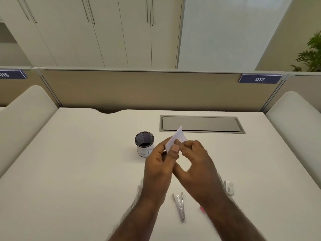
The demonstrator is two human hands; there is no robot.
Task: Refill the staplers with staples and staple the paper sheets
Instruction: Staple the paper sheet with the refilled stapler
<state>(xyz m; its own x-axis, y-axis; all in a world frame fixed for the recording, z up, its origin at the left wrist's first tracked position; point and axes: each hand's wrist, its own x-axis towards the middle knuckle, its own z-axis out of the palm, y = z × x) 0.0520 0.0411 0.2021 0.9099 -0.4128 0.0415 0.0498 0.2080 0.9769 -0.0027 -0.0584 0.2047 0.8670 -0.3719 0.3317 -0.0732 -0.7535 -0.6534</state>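
Left hand (160, 160): raised over the desk, thumb and fingers pinching the white paper sheets (176, 138).
Right hand (194, 159): fingers curled, gripping the same sheets from the right.
Stapler (179, 206): metal, swung open, flat on the desk (78, 171) below the hands.
Staple box (229, 186): right of the right wrist.
Mesh cup (144, 143): upright, left of the sheets.

Lighting: bright, even, diffuse; shadows faint. Motion blur at fingers (175, 147). Wide-angle bending toward frame edges. Overall focus slightly soft.
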